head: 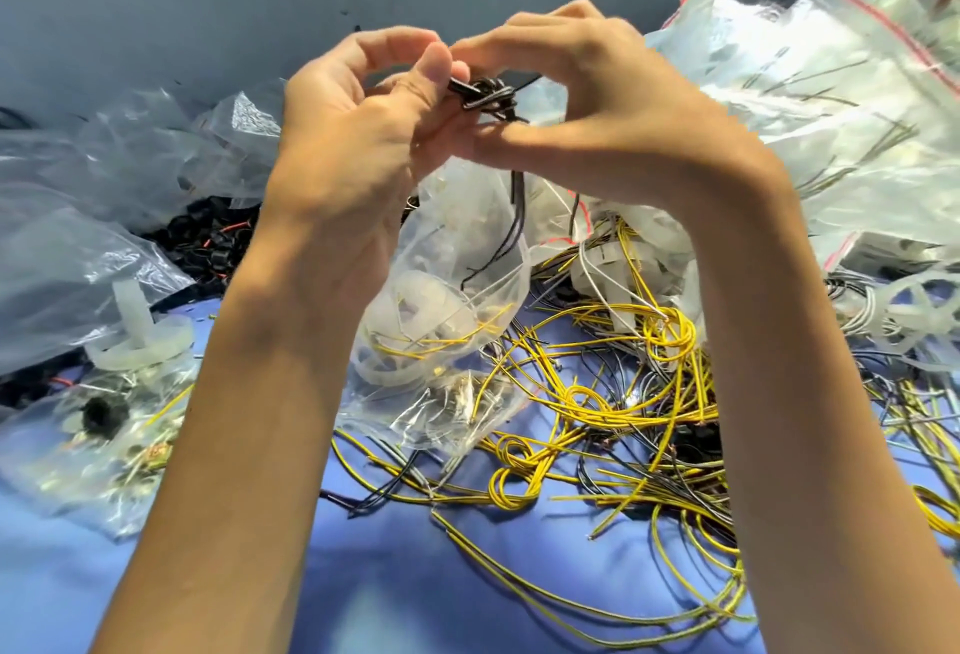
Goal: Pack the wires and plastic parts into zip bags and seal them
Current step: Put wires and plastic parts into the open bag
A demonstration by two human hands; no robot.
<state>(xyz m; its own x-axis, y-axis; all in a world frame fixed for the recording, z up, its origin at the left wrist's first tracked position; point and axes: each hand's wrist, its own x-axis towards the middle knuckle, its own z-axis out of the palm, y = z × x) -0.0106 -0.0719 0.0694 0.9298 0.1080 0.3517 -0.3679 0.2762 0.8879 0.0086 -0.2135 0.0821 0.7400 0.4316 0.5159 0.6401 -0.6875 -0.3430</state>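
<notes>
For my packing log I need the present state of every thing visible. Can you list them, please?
left hand: pinches the black wire bundle
right hand: pinches the same bundle
black wire bundle: knotted, held up, tail hanging down
clear bag: hangs under the hands, holds yellow wires and a white plastic ring
yellow wires: loose on the table, some knotted
red-striped zip bags: filled, piled at right

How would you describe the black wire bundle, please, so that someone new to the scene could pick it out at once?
Above the blue table, find the two hands raised mid-view, the left hand and the right hand. Pinched between their fingertips is the black wire bundle. It alone is held in the air, dark and knotted; the loose wires below are mostly yellow.
</notes>
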